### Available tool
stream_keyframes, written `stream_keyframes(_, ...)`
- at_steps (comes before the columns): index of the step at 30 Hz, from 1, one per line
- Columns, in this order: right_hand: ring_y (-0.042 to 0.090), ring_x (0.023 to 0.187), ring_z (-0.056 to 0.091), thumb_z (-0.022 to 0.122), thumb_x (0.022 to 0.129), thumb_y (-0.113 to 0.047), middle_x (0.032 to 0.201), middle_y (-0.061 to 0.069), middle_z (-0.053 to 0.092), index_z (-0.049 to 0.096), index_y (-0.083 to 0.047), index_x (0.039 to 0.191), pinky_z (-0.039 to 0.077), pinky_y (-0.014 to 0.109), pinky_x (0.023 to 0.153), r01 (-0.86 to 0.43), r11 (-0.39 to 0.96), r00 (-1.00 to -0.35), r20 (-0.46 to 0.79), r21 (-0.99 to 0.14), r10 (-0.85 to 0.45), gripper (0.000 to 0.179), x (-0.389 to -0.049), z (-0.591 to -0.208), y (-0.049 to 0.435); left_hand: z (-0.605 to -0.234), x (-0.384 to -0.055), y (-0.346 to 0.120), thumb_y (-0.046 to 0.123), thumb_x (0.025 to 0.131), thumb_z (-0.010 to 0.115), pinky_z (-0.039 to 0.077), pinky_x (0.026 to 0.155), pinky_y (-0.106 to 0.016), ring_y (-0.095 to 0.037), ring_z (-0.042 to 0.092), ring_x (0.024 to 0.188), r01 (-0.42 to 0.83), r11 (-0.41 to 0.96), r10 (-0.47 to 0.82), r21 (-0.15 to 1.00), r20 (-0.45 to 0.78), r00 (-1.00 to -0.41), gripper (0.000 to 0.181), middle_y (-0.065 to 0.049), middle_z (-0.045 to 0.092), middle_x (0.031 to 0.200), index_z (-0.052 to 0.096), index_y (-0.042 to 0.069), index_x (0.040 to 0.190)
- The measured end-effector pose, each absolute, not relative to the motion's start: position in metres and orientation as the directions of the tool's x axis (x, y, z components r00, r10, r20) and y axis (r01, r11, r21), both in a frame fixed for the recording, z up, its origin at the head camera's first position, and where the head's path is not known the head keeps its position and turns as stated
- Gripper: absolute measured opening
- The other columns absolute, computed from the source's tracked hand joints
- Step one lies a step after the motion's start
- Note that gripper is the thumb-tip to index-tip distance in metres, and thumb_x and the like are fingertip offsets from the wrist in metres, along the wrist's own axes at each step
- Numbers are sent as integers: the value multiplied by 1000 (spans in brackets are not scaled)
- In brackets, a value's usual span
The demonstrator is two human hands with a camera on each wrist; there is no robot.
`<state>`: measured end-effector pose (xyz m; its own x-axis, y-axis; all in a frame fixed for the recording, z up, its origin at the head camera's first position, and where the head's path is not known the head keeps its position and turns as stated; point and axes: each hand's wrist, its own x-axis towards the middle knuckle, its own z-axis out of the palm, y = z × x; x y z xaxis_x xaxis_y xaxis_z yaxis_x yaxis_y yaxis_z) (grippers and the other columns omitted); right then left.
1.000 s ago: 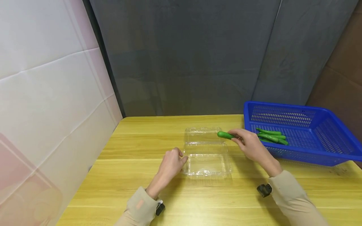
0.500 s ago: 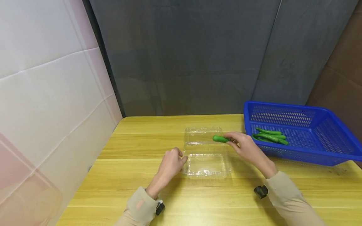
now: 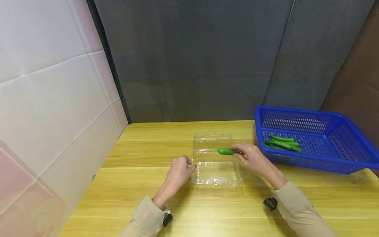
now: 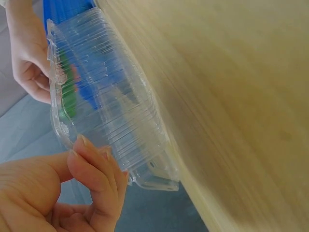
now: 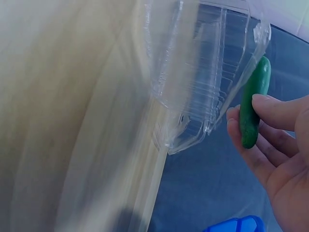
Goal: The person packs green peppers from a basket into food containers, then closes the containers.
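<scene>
A clear plastic clamshell container (image 3: 217, 182) lies unfolded on the wooden table, lid half away from me. My left hand (image 3: 179, 169) holds its left rim; in the left wrist view the thumb and fingers (image 4: 94, 166) meet at the container's edge. Above the container's right part, my right hand (image 3: 251, 158) pinches a small green cucumber (image 3: 226, 151). The right wrist view shows this cucumber (image 5: 256, 94) between thumb and fingers, its rounded end pointing away from the palm. Several green chili peppers (image 3: 281, 144) lie in the blue basket (image 3: 318, 157) at the right.
The basket has slotted walls and stands close beyond my right forearm. A grey curtain (image 3: 189, 65) hangs behind the table (image 3: 133, 184), with a white panel (image 3: 59, 98) on the left and a brown one (image 3: 355, 65) on the right.
My right hand has moved left and nearer to me with the cucumber, from beside the lid to over the container's middle. My left hand and the container have stayed put.
</scene>
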<state>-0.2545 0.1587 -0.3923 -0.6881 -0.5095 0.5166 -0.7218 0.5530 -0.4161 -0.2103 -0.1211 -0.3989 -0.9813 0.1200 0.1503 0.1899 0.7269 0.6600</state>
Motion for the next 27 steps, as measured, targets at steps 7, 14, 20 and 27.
stream_keyframes(7, 24, 84, 70, 72, 86, 12, 105, 15, 73, 70, 3, 111, 64, 31, 73, -726, 524, -687, 496, -445, -531, 26, -254, -398, 157, -400, -210, -121, 6, 94, 69, 38, 33, -17, -10, 56, 40, 192, 724, 122, 662, 151, -981, 23, -4, 59, 57, 62, -15, 101)
stream_keyframes(14, 24, 84, 70, 72, 86, 13, 104, 15, 73, 70, 3, 110, 63, 29, 74, -720, 510, -694, 476, -470, -541, 26, -253, -400, 153, -399, -210, -120, 5, 94, 69, 39, 33, -17, -15, 61, 43, 183, 717, 116, 673, 143, -983, 24, -6, 61, 59, 62, -16, 103)
stream_keyframes(20, 24, 86, 70, 72, 86, 11, 106, 15, 73, 70, 2, 110, 63, 28, 74, -722, 512, -691, 469, -465, -550, 26, -252, -402, 150, -399, -210, -120, 5, 95, 69, 39, 32, -16, -16, 62, 43, 179, 713, 115, 678, 138, -984, 25, -8, 62, 61, 62, -16, 104)
stream_keyframes(27, 24, 88, 71, 72, 87, 7, 106, 14, 73, 71, 2, 110, 63, 29, 77, -712, 530, -702, 448, -461, -554, 24, -253, -403, 146, -399, -210, -120, 5, 94, 69, 41, 33, -16, -15, 62, 43, 182, 709, 113, 681, 145, -983, 25, -15, 66, 69, 62, -17, 104)
